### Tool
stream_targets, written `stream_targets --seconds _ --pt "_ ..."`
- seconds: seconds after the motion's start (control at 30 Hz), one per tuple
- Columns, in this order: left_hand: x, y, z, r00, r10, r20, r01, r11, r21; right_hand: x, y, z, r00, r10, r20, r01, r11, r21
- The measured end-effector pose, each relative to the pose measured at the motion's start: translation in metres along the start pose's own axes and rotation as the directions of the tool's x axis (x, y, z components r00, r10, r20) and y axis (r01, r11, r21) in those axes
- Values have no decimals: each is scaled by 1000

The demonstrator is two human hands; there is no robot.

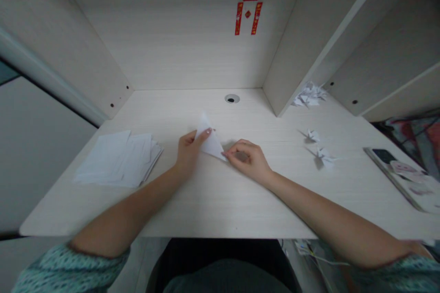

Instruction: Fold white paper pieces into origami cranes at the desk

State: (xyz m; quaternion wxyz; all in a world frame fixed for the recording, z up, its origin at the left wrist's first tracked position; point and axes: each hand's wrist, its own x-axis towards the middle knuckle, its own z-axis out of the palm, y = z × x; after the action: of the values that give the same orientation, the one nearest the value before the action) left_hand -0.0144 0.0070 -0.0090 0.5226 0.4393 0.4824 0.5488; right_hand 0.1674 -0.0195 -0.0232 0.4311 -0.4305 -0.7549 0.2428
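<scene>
Between my two hands is a white sheet of paper (212, 145), folded into a triangle with one point facing the back of the desk. My left hand (189, 149) grips its left side, thumb on top and fingers behind. With thumb and fingertips together, my right hand (249, 158) pinches the lower right corner. The paper is just above or on the desktop; I cannot tell which. Left of my left hand lies a stack of white paper sheets (117, 158). To the right of my right hand stand two small folded paper cranes, one farther back (312, 136) and one nearer (323, 155).
A heap of folded white paper pieces (310, 95) sits at the back right, beside an upright divider panel (309, 41). A phone (385, 155) lies on a pale, flat item (412, 187) at the right. A round cable hole (232, 99) is near the back wall.
</scene>
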Motion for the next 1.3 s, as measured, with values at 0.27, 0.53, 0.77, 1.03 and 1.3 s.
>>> stream_targets --seconds 0.27,0.53,0.77,1.03,1.3 --pt "31 12 -15 958 30 -286 -73 987 -143 -3 3 1 997 -64 -43 62 997 -47" --pt "7 -12 0 997 -19 80 21 999 -28 1 1 -4 987 -160 -26 155 978 -137" --pt "6 -12 1 978 -87 187 109 988 -108 1 10 0 998 -66 -3 65 992 -110" --pt "10 -12 -3 974 -80 211 108 986 -125 5 17 -1 987 145 -68 -137 985 108" --pt "8 -12 -3 959 -43 279 52 998 -24 7 19 0 951 285 -121 -251 939 236"
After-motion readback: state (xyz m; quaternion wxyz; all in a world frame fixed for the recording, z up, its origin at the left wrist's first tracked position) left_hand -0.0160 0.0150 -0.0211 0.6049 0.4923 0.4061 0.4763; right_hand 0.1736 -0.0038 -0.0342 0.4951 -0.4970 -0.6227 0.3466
